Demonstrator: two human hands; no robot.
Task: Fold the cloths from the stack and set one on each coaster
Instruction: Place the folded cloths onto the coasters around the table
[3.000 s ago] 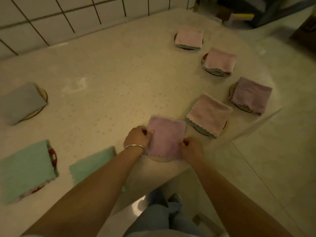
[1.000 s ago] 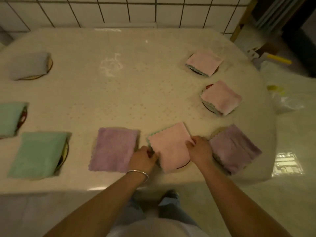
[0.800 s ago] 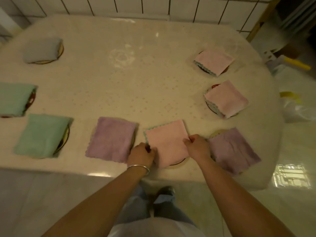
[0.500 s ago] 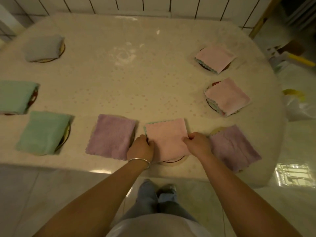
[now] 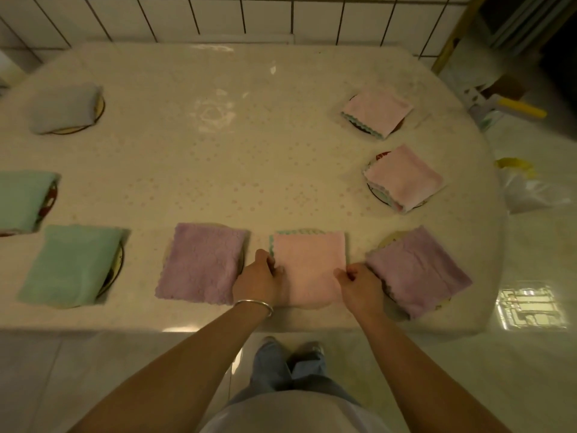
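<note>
A folded pink cloth point(image 5: 309, 264) lies at the table's near edge, hiding nearly all of its coaster. My left hand point(image 5: 260, 281) pinches its left side and my right hand point(image 5: 359, 284) pinches its right side. A folded purple cloth point(image 5: 201, 264) lies just left of it, another purple cloth point(image 5: 416, 270) just right, over a coaster point(image 5: 388, 239). Two more pink cloths point(image 5: 404, 178) point(image 5: 376, 110) sit on coasters at the right. Two green cloths point(image 5: 70, 265) point(image 5: 22, 198) and a grey cloth point(image 5: 64, 107) cover coasters at the left.
The oval table point(image 5: 218, 170) stands against a white tiled wall point(image 5: 218, 14). A plastic bag point(image 5: 527, 189) and a yellow-handled item point(image 5: 521, 107) lie on the floor to the right. My feet point(image 5: 290, 348) stand below the near table edge.
My view swung left from the purple cloth to the pink one. Both hands have turned the pink cloth from a tilt to square with the table edge on its coaster.
</note>
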